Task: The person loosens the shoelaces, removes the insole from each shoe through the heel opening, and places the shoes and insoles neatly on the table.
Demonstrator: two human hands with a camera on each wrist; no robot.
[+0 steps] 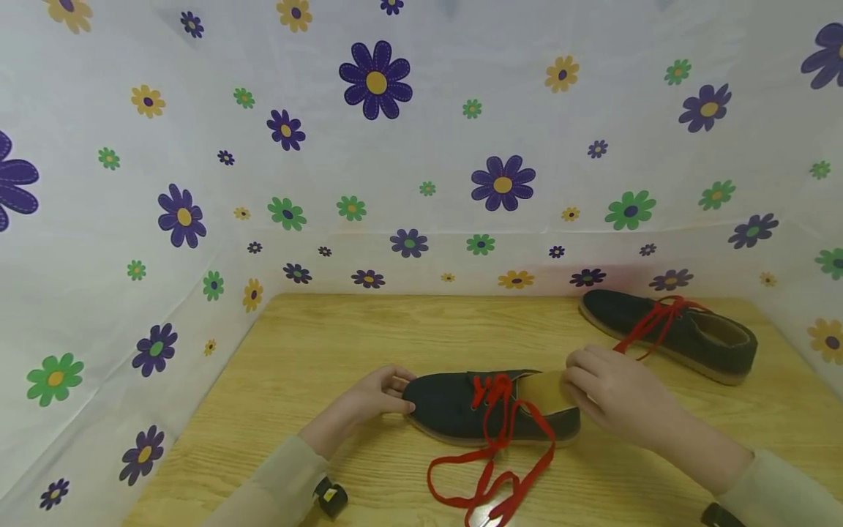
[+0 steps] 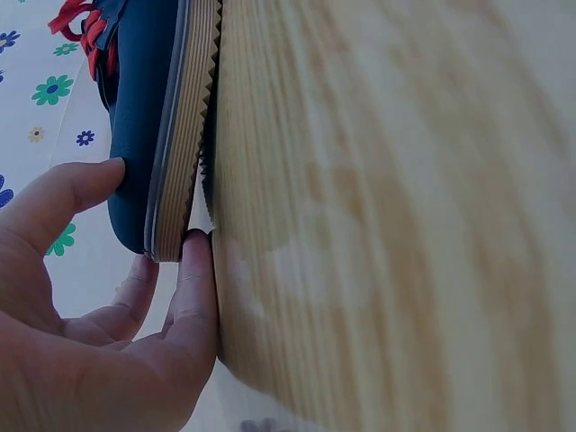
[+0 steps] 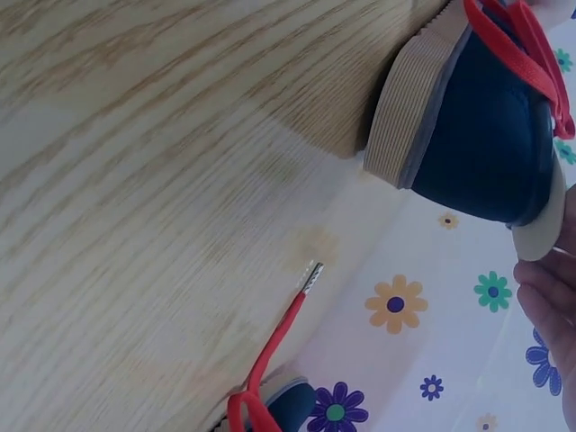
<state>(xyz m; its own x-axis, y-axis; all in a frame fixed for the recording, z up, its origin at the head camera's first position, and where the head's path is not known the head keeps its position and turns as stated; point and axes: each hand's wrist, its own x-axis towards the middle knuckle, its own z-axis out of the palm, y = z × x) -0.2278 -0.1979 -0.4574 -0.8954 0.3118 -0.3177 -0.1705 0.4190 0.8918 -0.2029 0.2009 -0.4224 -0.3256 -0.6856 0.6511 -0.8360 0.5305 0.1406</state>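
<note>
A dark navy shoe (image 1: 437, 406) lies sole down on the table, its toe to the left, with loosened red laces (image 1: 454, 460) spilling over its near side. My left hand (image 1: 374, 399) grips the toe; in the left wrist view the thumb presses the upper and the fingers reach round the front of the sole (image 2: 175, 180). At the heel, my right hand (image 1: 615, 395) pinches the end of a tan insole (image 1: 543, 391) that lies partly inside the shoe. The right wrist view shows the pale insole end (image 3: 543, 229) sticking out above the heel. How far it reaches in is hidden.
A second navy shoe (image 1: 714, 348) with red laces stands at the table's back right, beyond the right hand. The wooden table (image 1: 342, 329) is bordered by a white flower-print cloth (image 1: 435, 139) behind and at both sides.
</note>
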